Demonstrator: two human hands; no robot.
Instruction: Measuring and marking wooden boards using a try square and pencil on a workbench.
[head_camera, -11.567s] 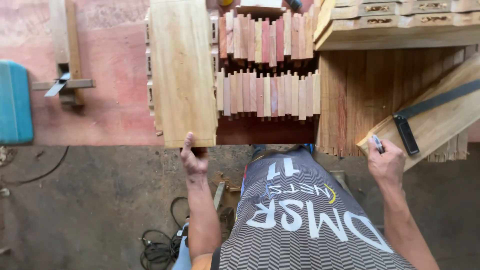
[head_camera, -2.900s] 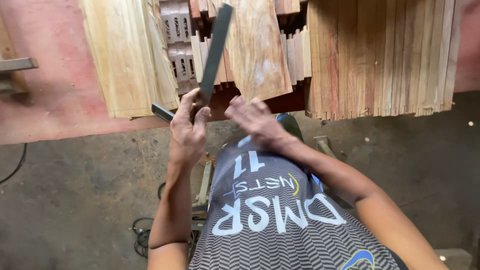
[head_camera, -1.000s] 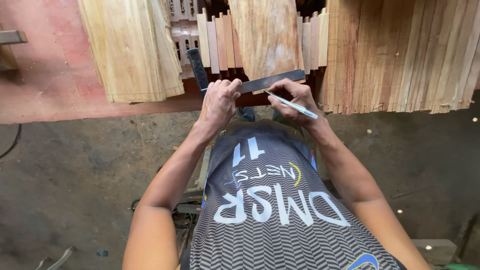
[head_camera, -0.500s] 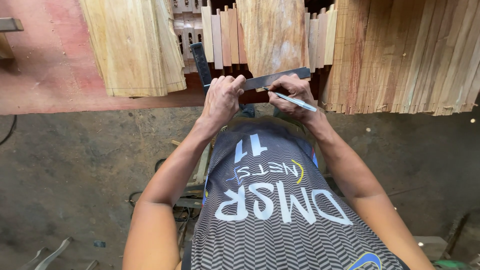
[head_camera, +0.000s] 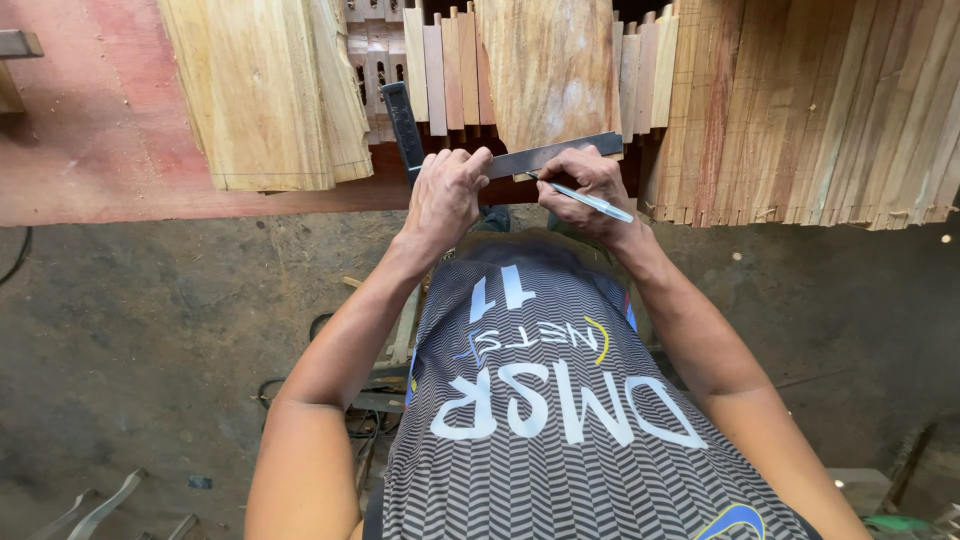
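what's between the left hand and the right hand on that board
In the head view, the metal blade of the try square spans between the left hand and right hand.

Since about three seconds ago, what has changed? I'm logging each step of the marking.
The square, then held upright in the left hand, now lies flat across the plank end. The right hand, empty then, holds a pen at the blade. The wood stacks are unchanged.

Single head view; looks steeply down, close over workbench edge; floor below.
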